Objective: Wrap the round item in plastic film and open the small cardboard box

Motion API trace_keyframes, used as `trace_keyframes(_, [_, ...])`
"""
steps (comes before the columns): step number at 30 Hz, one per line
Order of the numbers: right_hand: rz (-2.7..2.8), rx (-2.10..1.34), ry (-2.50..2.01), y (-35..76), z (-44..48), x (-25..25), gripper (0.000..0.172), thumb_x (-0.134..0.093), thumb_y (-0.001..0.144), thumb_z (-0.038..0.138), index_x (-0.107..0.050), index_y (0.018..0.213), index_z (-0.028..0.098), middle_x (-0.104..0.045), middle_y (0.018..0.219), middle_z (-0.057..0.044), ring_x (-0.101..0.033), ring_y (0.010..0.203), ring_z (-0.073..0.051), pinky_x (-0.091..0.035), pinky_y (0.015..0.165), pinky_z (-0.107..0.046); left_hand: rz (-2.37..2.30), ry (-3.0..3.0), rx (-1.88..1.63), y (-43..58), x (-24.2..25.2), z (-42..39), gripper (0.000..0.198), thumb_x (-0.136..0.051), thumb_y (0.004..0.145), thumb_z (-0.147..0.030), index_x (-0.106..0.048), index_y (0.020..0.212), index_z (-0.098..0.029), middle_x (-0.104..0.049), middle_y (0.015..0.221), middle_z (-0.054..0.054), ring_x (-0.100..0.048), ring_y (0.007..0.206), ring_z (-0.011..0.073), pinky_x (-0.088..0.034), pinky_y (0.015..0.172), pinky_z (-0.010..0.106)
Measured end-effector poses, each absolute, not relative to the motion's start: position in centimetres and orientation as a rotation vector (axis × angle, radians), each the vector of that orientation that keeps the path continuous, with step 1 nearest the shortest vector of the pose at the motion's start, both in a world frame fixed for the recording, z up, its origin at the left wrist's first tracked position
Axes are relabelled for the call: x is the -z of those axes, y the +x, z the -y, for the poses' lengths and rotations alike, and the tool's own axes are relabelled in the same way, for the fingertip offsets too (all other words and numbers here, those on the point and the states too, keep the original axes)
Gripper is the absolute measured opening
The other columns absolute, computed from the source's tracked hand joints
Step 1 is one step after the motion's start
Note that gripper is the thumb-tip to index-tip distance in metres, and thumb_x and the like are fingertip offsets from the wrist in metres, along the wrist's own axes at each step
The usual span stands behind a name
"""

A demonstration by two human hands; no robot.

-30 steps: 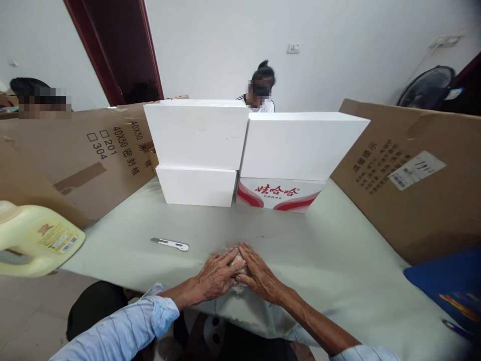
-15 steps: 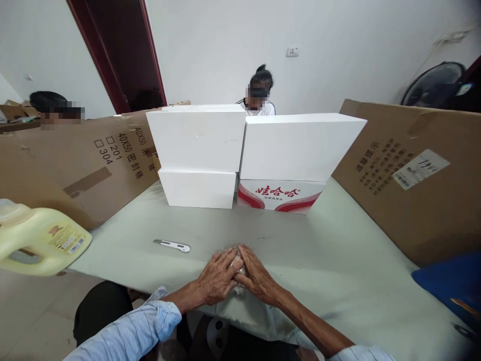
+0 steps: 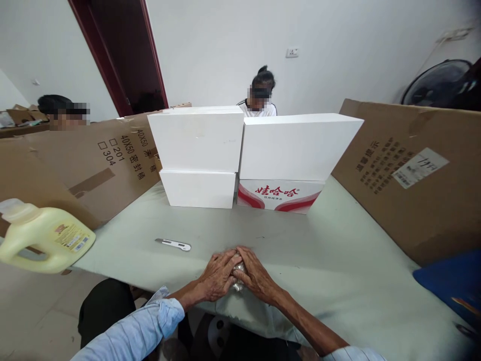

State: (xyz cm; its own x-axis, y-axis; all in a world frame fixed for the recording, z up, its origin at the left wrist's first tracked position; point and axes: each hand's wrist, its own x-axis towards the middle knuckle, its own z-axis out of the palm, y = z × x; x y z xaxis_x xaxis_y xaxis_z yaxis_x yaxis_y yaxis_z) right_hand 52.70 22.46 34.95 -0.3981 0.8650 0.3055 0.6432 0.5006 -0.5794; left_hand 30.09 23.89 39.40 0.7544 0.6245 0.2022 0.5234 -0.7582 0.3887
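My left hand point(image 3: 217, 275) and right hand point(image 3: 257, 278) are cupped together at the near edge of the pale green cloth-covered desk point(image 3: 330, 260), both closed around a small crinkly clear-wrapped bundle point(image 3: 238, 277). Only a sliver of it shows between my fingers, so I cannot tell what is inside. The bundle sits so close to the desk's edge that, if my grip loosens, it could slide off into my lap. Left of the bundle and a little farther away lies a small silver utility knife point(image 3: 173, 244); a careless sweep of my left arm could catch it. Farther left, a pale yellow plastic jug point(image 3: 45, 240) lies on its side. Beyond the bundle stand stacked white foam boxes point(image 3: 255, 155), with brown cardboard sheets point(image 3: 409, 170) leaning on either side.
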Motion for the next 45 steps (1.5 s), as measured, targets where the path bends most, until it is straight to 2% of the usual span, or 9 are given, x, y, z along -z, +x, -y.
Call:
trace_keyframes(6, [2.148,-0.598,-1.166,52.8,-22.9,-36.1,0.066,-0.053,0.108,0.054,-0.04,0.161,0.018,-0.049,0.158,-0.021,-0.046,0.148,-0.034,-0.038,0.126,-0.058,-1.028,2.728,-0.403,30.5,-39.3,-23.1,0.073,-0.06,0.099,-0.027,-0.03,0.166,-0.025,-0.033,0.175,0.014,-0.031,0.162,0.0341,-0.03,0.127,0.059])
trace_keyframes(9, [2.101,-0.631,-1.17,53.0,-23.3,-36.0,0.07,-0.057,0.105,0.057,-0.042,0.161,0.018,-0.05,0.158,-0.021,-0.047,0.147,-0.035,-0.039,0.125,-0.058,-1.055,2.755,-0.335,30.4,-39.5,-23.0,0.07,-0.06,0.101,-0.027,-0.032,0.166,-0.026,-0.028,0.177,0.013,-0.025,0.164,0.0345,-0.032,0.127,0.059])
trace_keyframes(15, [2.025,-0.527,-1.259,53.3,-23.3,-34.2,0.074,-0.062,0.101,0.062,-0.049,0.158,0.018,-0.051,0.158,-0.021,-0.048,0.148,-0.037,-0.038,0.125,-0.061,-1.07,2.739,-0.263,30.0,-40.5,-23.8,0.065,-0.064,0.103,-0.038,-0.039,0.163,-0.035,-0.038,0.173,0.008,-0.031,0.162,0.0354,-0.039,0.121,0.062])
trace_keyframes(21, [2.007,-0.403,-1.29,52.8,-22.4,-34.4,0.068,-0.058,0.104,0.059,-0.048,0.159,0.02,-0.051,0.16,-0.018,-0.046,0.151,-0.035,-0.039,0.126,-0.06,-1.099,2.757,-0.185,29.6,-41.6,-23.4,0.067,-0.057,0.106,-0.035,-0.029,0.168,-0.035,-0.037,0.174,0.011,-0.034,0.161,0.0347,-0.038,0.121,0.064])
trace_keyframes(26, [1.962,-0.389,-1.277,52.7,-21.1,-35.2,0.065,-0.049,0.108,0.056,-0.047,0.16,0.018,-0.048,0.163,-0.018,-0.046,0.152,-0.032,-0.038,0.127,-0.057,-1.135,2.657,-0.194,29.3,-42.1,-23.1,0.061,-0.05,0.108,-0.035,-0.033,0.166,-0.036,-0.035,0.175,0.009,-0.03,0.163,0.0344,-0.037,0.121,0.065])
trace_keyframes(31, [1.807,-0.399,-1.368,54.4,-19.2,-35.0,0.06,-0.045,0.109,0.055,-0.047,0.161,0.023,-0.05,0.162,-0.014,-0.047,0.151,-0.031,-0.039,0.127,-0.056,-1.058,2.509,-0.275,28.1,-43.0,-23.6,0.074,-0.052,0.104,-0.03,-0.021,0.171,-0.028,-0.032,0.175,0.013,-0.032,0.163,0.0283,-0.037,0.123,0.058])
trace_keyframes(38, [1.646,-0.448,-1.488,55.5,-16.8,-34.6,0.064,-0.046,0.107,0.062,-0.052,0.157,0.023,-0.055,0.157,-0.016,-0.052,0.146,-0.033,-0.043,0.123,-0.056,-1.155,2.456,-0.547,26.4,-44.5,-23.8,0.062,-0.05,0.102,-0.024,-0.04,0.163,-0.024,-0.03,0.176,0.014,-0.038,0.16,0.0296,-0.043,0.12,0.056])
trace_keyframes(43, [1.655,-0.515,-1.418,53.7,-16.4,-35.3,0.063,-0.051,0.105,0.062,-0.054,0.155,0.024,-0.059,0.151,-0.017,-0.055,0.142,-0.034,-0.045,0.121,-0.057,-1.061,2.613,-0.433,27.9,-43.5,-22.8,0.056,-0.054,0.104,-0.028,-0.046,0.159,-0.027,-0.041,0.172,0.011,-0.037,0.16,0.0305,-0.046,0.118,0.054])
trace_keyframes(45, [1.649,-0.53,-1.394,53.0,-16.3,-35.5,0.063,-0.053,0.105,0.062,-0.053,0.156,0.024,-0.058,0.152,-0.016,-0.057,0.14,-0.034,-0.045,0.121,-0.056,-1.074,2.626,-0.377,28.4,-42.9,-22.5,0.058,-0.057,0.103,-0.029,-0.045,0.159,-0.027,-0.044,0.17,0.012,-0.042,0.157,0.0304,-0.048,0.115,0.053])
